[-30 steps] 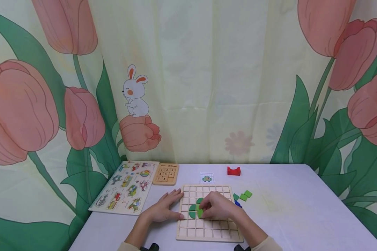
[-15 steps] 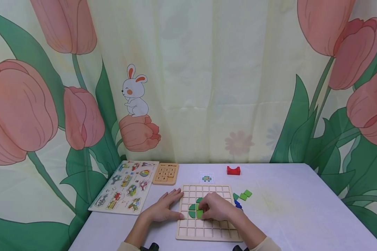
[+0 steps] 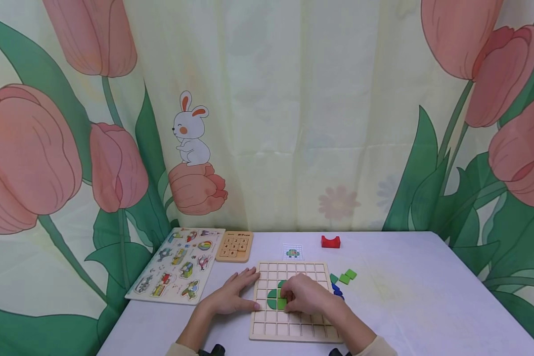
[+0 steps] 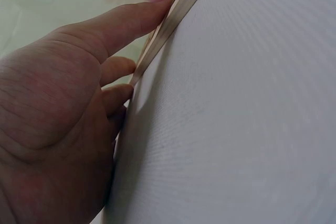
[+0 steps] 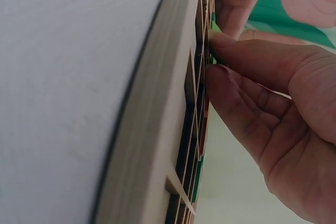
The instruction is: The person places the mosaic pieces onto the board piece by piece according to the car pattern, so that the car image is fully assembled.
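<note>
A wooden grid board point(image 3: 293, 332) lies on the white table. My left hand point(image 3: 231, 294) rests along its left edge, fingers spread and thumb on the rim, as the left wrist view also shows. Over the middle of the board, my right hand point(image 3: 309, 294) pinches a light green square tile point(image 3: 282, 303) at its right side. In the right wrist view, thumb and fingertip meet at a sliver of green point(image 5: 216, 27). Dark green rounded tiles point(image 3: 272, 299) sit in cells just left of the square. The right hand hides the cells beneath it.
Light green squares point(image 3: 344, 279), a dark green piece point(image 3: 334, 279) and blue pieces point(image 3: 337, 290) lie right of the board. Behind it are a pattern card point(image 3: 292, 252) and a red arched block point(image 3: 331, 242). A number puzzle point(image 3: 234, 247) and picture puzzle point(image 3: 175, 267) stand left.
The light green square, which looked tilted a second ago, now appears flatter in the grid. My right hand has shifted only slightly; the left hand stays in place.
</note>
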Tool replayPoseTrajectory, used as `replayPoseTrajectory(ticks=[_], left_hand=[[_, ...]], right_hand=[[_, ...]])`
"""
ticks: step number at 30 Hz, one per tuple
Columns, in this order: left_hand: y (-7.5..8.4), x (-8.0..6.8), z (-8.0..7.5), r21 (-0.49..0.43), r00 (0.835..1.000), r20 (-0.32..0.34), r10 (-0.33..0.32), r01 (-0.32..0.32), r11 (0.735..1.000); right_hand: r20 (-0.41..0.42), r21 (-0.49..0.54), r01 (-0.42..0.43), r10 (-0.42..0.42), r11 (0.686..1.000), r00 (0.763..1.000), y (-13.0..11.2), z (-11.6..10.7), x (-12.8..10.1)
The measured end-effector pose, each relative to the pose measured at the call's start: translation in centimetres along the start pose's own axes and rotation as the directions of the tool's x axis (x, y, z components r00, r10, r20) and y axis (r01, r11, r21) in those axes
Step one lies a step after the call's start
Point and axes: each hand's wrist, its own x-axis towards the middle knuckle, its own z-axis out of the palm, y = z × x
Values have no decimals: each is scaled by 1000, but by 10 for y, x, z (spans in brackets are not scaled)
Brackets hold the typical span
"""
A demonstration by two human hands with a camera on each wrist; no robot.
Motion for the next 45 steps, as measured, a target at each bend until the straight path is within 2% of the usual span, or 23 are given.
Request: replayPoseTrajectory(ticks=[5,13,18,22,29,33,39,45], left_hand=[[1,0,1,4,1000,-2,-12,12,1000],[-1,1,1,3,1000,1,-16,16,1000],[-2,2,1,10,1000,4,-5,4,1000],[-2,2,1,17,1000,6,-9,9,1000],[-3,1,1,15,1000,-3,-5,5,1000],[-2,1,2,14,1000,-3,-6,6,1000],[-2,1,2,8,1000,-1,-8,8,1000],[-2,2,2,7,1000,-4,-14,14,1000]], right_hand=[[-2,-54,8,-8,999,1000,-4,1,-1],[-4,-53,4,-4,999,1000,-3,0,0],[-4,53,11,-11,999,1000,3,-5,-3],[-44,137,19,-13,990,999,8,-14,-6],[-133,158,4,17,987,991,23,-37,-17],[-218,146,-22,54,989,974,35,-50,-27],[-334,150,-117,162,982,928,49,-65,-38],[-387,154,-173,221,973,895,62,-76,-48]])
